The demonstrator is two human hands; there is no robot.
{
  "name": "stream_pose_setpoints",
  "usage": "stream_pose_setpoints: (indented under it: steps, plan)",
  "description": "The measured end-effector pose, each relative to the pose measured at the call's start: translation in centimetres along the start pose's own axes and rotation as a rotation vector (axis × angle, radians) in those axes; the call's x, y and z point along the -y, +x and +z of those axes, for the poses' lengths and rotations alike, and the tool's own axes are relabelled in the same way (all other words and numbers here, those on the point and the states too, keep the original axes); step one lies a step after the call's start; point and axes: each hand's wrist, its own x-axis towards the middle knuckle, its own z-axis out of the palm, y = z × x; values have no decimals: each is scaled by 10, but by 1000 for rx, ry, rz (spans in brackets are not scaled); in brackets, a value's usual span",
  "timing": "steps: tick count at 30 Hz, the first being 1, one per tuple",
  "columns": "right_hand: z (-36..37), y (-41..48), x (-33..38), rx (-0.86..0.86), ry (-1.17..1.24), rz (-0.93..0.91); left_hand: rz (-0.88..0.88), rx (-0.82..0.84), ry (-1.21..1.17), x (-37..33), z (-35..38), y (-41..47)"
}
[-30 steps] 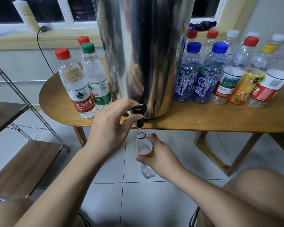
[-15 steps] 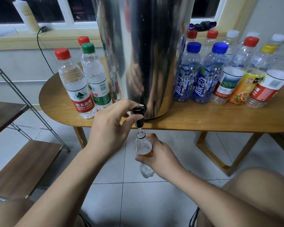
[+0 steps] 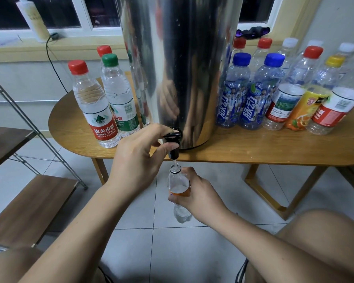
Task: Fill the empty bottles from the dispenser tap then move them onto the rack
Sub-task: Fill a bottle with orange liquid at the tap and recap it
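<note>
A tall steel dispenser [image 3: 184,64] stands on the wooden table [image 3: 253,146]. My left hand [image 3: 137,160] pinches its black tap [image 3: 173,142] at the table's front edge. Below the spout, my right hand [image 3: 196,197] grips an uncapped clear bottle [image 3: 178,180] with an orange label, mouth just under the tap; water runs into it. Three capped full bottles [image 3: 96,111] stand left of the dispenser. Several capped empty bottles [image 3: 253,94] crowd the right side.
A metal-framed rack with wooden shelves [image 3: 29,205] stands at the left, low beside the table. A black cable [image 3: 53,62] hangs from the window sill. My bare knees fill the bottom corners. Tiled floor lies beneath the table.
Both hands stay where they were, and the bottle stays under the spout. Nothing else has visibly moved.
</note>
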Motion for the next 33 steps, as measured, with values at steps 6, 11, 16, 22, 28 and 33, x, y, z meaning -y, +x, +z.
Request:
stream_pose_setpoints:
  steps: [6, 11, 16, 22, 28, 33]
  plan:
    - [1, 1, 0, 0, 7, -5, -2, 4, -13, 0, 0, 0]
    - [2, 1, -2, 3, 8, 1, -9, 9, -24, 0, 0, 1]
    - [3, 2, -3, 8, 1, -2, -12, 12, -16, 0, -1, 1]
    - [3, 1, -3, 10, 0, -5, -8, 17, -19, 0, -1, 1]
    - [2, 0, -2, 7, -12, -9, -18, 18, -24, 0, -1, 1]
    - [1, 0, -1, 9, -5, -6, -18, 18, -14, -1, -1, 1]
